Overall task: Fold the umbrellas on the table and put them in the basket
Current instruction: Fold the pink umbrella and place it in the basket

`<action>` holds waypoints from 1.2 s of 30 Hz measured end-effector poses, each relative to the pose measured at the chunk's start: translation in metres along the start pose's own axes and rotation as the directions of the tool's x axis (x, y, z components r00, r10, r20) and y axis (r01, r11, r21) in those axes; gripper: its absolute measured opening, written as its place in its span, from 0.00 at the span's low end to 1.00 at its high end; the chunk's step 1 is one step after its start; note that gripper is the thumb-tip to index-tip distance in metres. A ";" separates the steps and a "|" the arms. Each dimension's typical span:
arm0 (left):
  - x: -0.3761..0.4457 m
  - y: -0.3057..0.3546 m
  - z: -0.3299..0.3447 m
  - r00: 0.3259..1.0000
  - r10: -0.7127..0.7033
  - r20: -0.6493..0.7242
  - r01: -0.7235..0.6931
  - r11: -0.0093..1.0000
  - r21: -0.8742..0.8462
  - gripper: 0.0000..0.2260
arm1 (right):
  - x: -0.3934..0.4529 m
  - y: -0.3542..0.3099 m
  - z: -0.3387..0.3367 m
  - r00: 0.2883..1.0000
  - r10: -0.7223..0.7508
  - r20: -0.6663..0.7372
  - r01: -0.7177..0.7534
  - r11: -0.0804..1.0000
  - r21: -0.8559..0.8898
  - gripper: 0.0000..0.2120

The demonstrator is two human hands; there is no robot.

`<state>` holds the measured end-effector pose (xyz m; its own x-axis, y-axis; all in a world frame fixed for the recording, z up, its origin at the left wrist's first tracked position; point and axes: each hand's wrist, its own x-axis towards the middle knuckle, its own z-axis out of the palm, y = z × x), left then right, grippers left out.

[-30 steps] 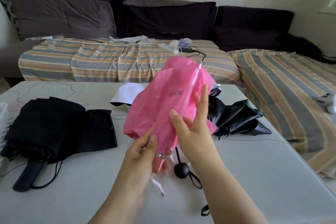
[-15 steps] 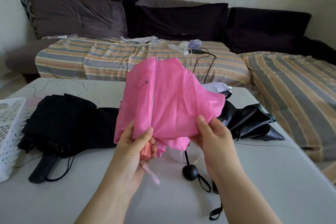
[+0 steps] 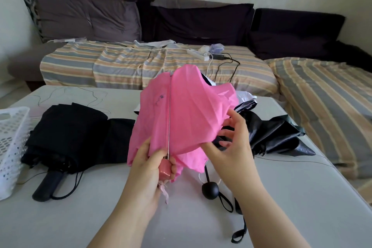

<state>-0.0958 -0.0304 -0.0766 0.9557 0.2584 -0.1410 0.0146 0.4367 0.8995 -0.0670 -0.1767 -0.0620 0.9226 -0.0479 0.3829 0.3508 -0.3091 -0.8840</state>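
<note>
Right hand (image 3: pixel 231 145) now off pink umbrella (image 3: pixel 187 115) (three umbrellas)

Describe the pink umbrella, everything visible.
The pink umbrella is held upright above the table, canopy loose and crumpled, not yet folded. The thin, slightly sheer fabric bears a small dark print. One bare metal rib runs straight down its front to a short pink handle with a pale strap hanging below. The left hand grips the handle; the right hand touches the canopy's right edge, fingers spread.

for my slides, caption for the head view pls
Left hand grips pink umbrella handle; right hand gathers its canopy.
</note>
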 end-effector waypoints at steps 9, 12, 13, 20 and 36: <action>0.002 -0.003 -0.001 0.996 -0.005 -0.093 -0.004 0.995 -0.097 0.06 | 0.005 -0.003 -0.014 0.854 -0.349 -0.384 0.147 0.873 -0.466 0.06; 0.009 0.004 -0.009 0.990 -0.021 -0.140 -0.002 0.988 -0.156 0.06 | 0.010 -0.001 -0.035 0.851 -0.200 -0.485 0.050 0.951 -0.305 0.09; 0.011 0.005 -0.012 0.990 -0.021 -0.139 -0.002 0.987 -0.161 0.06 | 0.010 -0.001 -0.039 0.872 -0.044 -0.488 -0.028 0.990 -0.139 0.10; 0.008 0.003 -0.012 0.996 -0.055 -0.069 0.045 0.989 -0.141 0.07 | 0.007 0.013 -0.012 0.737 0.636 0.228 -0.671 0.647 0.361 0.12; 0.006 0.003 -0.008 0.997 -0.070 -0.019 0.068 0.995 -0.077 0.07 | 0.008 0.001 -0.013 0.957 0.287 -0.026 -0.273 0.931 0.242 0.09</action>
<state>-0.0925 -0.0210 -0.0783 0.9464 0.2439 -0.2116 0.0571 0.5187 0.8531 -0.0616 -0.1901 -0.0560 0.9800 -0.1590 0.1193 0.1136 -0.0448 -0.9925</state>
